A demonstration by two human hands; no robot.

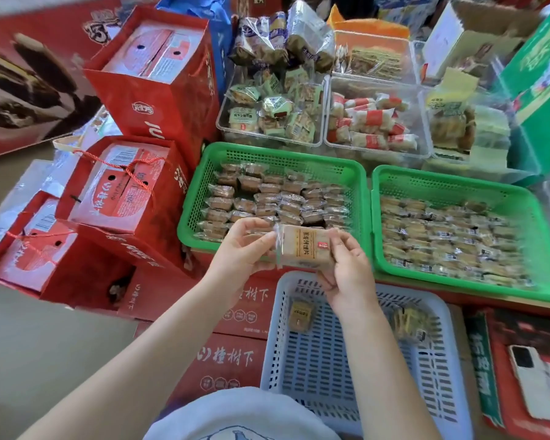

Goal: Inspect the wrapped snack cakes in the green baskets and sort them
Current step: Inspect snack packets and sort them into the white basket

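The left hand and right hand share a grip, pinching one wrapped snack cake by its ends; beyond it sit two green baskets; below it, a white basket.

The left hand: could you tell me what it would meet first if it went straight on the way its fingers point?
Probably the near rim of the left green basket, just beyond the left hand, then its snack cakes; depth is unclear.

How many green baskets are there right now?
2: the left green basket sits beyond the hands, and the right green basket sits beside it. Both hold wrapped snack cakes.
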